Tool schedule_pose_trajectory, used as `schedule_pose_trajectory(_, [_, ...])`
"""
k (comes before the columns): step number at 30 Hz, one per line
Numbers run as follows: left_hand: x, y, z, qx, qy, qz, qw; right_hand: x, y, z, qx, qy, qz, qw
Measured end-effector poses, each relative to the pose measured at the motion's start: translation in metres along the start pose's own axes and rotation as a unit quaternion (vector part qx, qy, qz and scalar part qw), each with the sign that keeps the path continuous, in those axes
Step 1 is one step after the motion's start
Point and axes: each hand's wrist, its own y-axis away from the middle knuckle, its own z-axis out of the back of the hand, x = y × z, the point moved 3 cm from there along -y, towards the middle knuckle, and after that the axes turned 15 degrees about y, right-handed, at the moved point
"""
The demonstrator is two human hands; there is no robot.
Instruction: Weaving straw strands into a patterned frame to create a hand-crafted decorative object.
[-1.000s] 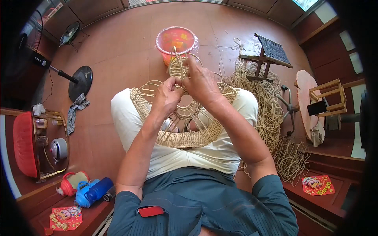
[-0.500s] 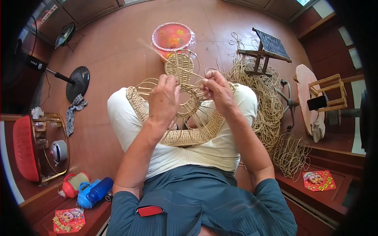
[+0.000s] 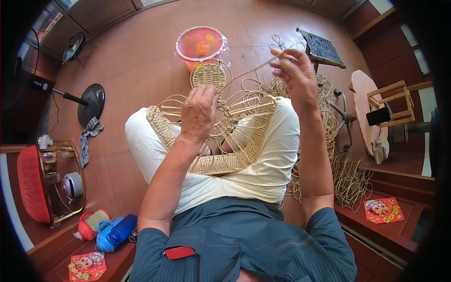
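Observation:
Across my lap lies a straw-coloured woven piece (image 3: 220,163), with a broad curved band, a small central ring (image 3: 226,130) and an oval tab at the far side. Cords fan out between ring and band. My left hand (image 3: 199,112) is closed at the left of the ring, its fingertips pinching the weave there. Up and to the right, my right hand (image 3: 295,70) grips a strand of cord (image 3: 251,70), which runs taut down to the ring's far edge. Its fingers are bent, thumb against forefinger.
A heap of loose cord (image 3: 324,136) spreads over the floor at my right, near a folding stool (image 3: 322,47). Beyond the weave stands a red basin (image 3: 201,43). Bottles (image 3: 115,232) and a fan base (image 3: 91,104) are at left; a wooden rack (image 3: 392,105) is at right.
My right hand has moved up and right, away from the ring, drawing the cord out straight. My left hand stays by the ring, shifted slightly.

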Motion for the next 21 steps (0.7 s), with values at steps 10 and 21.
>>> schedule_pose_trajectory(10, [-0.007,0.002,-0.010,0.000,-0.033,0.009,0.999,-0.029,0.049,-0.073,0.091,0.357,0.032,0.929])
schedule_pose_trajectory(21, [-0.014,0.005,-0.010,0.005,-0.016,0.017,1.000,-0.053,0.021,-0.117,0.176,0.432,0.065,0.882])
